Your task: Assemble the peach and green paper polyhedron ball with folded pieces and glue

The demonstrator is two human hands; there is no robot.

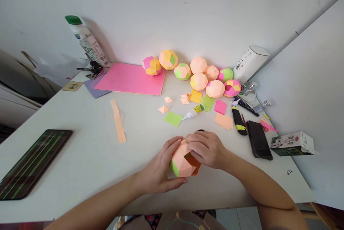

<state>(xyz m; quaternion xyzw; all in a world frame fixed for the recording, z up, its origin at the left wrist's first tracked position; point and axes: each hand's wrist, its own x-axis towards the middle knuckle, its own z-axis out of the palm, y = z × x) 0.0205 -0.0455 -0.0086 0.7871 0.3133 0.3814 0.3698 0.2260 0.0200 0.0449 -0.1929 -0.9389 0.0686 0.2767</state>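
Note:
Close to the table's front edge, a faceted paper ball (180,161) rests in my hands, mostly peach with a green patch low on its left. An opening on its right side shows a darker orange inside. My left hand (161,169) wraps the ball from the left, thumb beneath it. From above, my right hand (206,147) has its fingers bent over the ball's upper right edge, by the opening; its fingertips are partly hidden. Beyond them lie small folded peach paper pieces (163,109), a green paper square (173,119) and a glue bottle (194,111).
Finished-looking paper balls (199,81) cluster along the wall by a pink sheet (131,78). A tablet (34,163) and a peach paper strip (118,120) lie left. On the right are a utility knife (238,119), a phone (259,139) and a milk carton (292,144).

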